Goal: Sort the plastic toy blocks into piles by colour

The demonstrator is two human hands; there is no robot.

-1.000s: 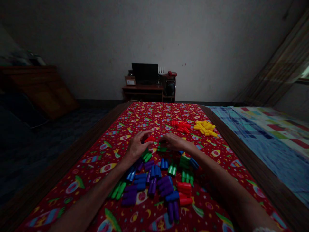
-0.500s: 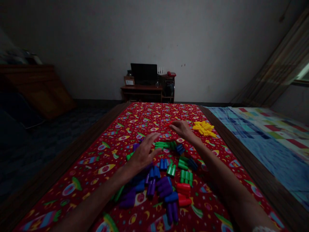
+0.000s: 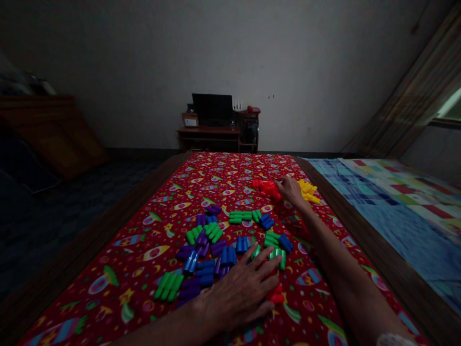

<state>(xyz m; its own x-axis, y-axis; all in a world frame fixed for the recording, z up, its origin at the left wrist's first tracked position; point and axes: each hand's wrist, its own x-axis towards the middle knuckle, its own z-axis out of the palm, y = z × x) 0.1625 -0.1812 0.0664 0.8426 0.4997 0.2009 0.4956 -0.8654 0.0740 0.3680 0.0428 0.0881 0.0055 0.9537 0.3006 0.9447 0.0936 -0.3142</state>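
Observation:
My left hand point(image 3: 243, 290) is spread palm down over the near blocks, its fingers reaching across the red toy blocks point(image 3: 276, 294) and partly hiding them. Beyond it, my right hand point(image 3: 291, 191) has its fingers curled together against a heap of red plastic pieces point(image 3: 266, 188); whatever lies between the fingertips is hidden. Yellow pieces point(image 3: 308, 191) form a pile just past that hand. Around my left hand lie ribbed blocks in several colours, among them a green block point(image 3: 168, 286), a blue block point(image 3: 190, 262) and a purple block point(image 3: 189, 289).
A red patterned cloth point(image 3: 137, 269) covers the table, whose dark wooden edge point(image 3: 355, 230) shows at the right. A bed with a blue sheet point(image 3: 363, 211) is beside it. Against the far wall stands a desk with a monitor point(image 3: 213, 109).
My left hand has come nearer and right, down over the red blocks, uncovering blocks at the left. My right hand has shifted right, and more of the red heap shows.

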